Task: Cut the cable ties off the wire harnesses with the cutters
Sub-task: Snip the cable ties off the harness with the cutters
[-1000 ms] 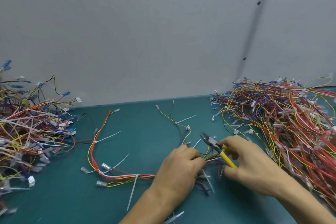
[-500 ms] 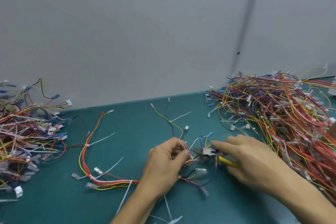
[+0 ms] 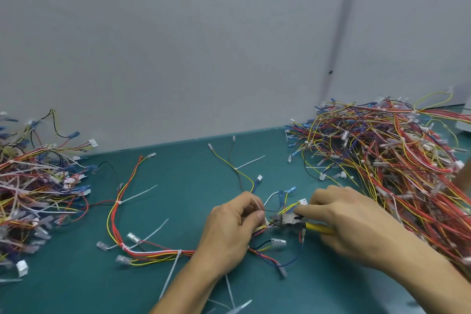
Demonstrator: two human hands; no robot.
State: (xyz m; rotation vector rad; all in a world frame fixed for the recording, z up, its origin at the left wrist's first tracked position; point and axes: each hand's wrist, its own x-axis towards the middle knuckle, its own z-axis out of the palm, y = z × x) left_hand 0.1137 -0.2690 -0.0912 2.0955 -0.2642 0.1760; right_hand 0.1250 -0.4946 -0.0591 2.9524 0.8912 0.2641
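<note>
L hand (image 3: 230, 227) pinches harness (image 3: 158, 253) w/ cable tie (image 3: 266, 223); R hand (image 3: 356, 224) grips yellow cutters (image 3: 293, 219), tips at tie, on teal surface (image 3: 178, 186).

Illumination is diffuse and even, of moderate brightness, with no glare on the matte teal bench (image 3: 178, 186). Shadows are soft and faint, lying close under the left hand (image 3: 229, 232) and right hand (image 3: 356, 229). Wide-angle distortion bows the bench's rear edge and tilts the wall seam (image 3: 339, 58). Centre detail is fairly sharp; the wire pile (image 3: 33, 186) at the left edge smears and loses definition.
</note>
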